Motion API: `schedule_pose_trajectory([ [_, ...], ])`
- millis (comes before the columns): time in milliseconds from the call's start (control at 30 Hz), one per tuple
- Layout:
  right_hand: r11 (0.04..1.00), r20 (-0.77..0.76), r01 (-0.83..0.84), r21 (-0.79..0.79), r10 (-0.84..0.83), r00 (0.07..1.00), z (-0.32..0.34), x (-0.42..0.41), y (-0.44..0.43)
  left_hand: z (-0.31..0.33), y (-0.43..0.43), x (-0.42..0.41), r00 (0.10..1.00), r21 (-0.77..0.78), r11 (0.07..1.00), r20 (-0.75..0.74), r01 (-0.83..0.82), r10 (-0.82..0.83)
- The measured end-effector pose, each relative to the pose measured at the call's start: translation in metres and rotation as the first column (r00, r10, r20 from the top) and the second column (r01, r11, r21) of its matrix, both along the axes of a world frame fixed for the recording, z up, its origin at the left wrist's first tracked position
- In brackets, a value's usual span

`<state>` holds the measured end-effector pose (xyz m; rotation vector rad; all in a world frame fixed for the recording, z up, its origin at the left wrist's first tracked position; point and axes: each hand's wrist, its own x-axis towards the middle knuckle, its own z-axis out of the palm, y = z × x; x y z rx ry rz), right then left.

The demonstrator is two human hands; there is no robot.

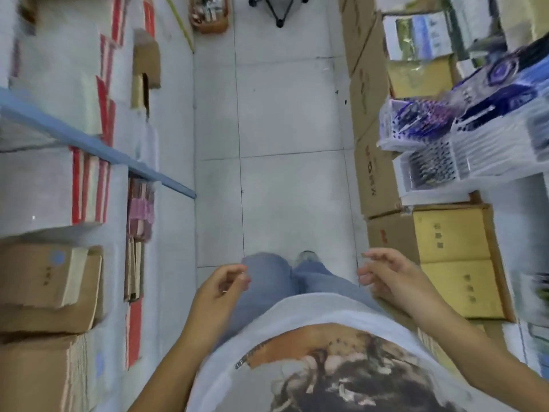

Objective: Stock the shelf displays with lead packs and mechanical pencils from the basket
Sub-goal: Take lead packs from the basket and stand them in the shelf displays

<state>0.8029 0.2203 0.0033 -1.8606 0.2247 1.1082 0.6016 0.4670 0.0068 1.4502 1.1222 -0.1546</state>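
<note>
I look straight down an aisle. My left hand [221, 285] hangs in front of my thigh with fingers loosely curled and nothing in it. My right hand [386, 276] hangs at the other side, fingers relaxed, also holding nothing. An orange basket [209, 14] with small packs inside stands on the floor at the far end of the aisle, well away from both hands. Tiered clear shelf displays [439, 162] holding pens or pencils stand on the right at about waist height, with blue and purple packs [421, 120] above them. The view is blurred.
Cardboard boxes [377, 179] line the right side of the white tiled floor [282, 129]; yellow boxes [457, 260] sit beside my right hand. Left shelves hold white and red stacks [89, 191] and brown boxes [44, 281]. A black wheeled chair base [279, 4] stands at the far end.
</note>
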Motion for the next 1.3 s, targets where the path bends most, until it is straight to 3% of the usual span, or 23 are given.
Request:
schedule_pose_trajectory([
  [133,0.991,0.03,-0.135,0.012,0.134,0.99,0.003,0.093,0.094,0.002,0.071,0.057,0.998,0.025,0.998,-0.014,-0.06,0.061],
  [267,0.987,0.071,-0.161,-0.002,0.16,0.984,-0.013,0.174,0.187,-0.019,0.163,0.132,0.998,0.067,0.995,0.006,-0.069,0.069],
  [667,0.996,0.066,0.087,-0.028,-0.085,0.994,0.007,0.37,0.357,-0.018,0.389,0.418,0.984,0.049,0.989,0.107,0.137,-0.141],
  [800,0.995,0.048,0.084,-0.05,-0.082,0.996,-0.005,0.458,0.404,-0.027,0.437,0.507,0.987,0.058,0.993,0.118,0.102,-0.108],
  [1067,0.99,0.073,-0.137,-0.022,0.138,0.988,0.006,0.647,0.536,-0.014,0.504,0.614,0.993,0.022,0.996,0.09,-0.081,0.079],
  [1300,0.955,0.069,-0.295,-0.012,0.295,0.953,-0.008,0.749,0.668,-0.029,0.59,0.667,0.977,0.034,0.977,0.05,-0.21,0.209],
])
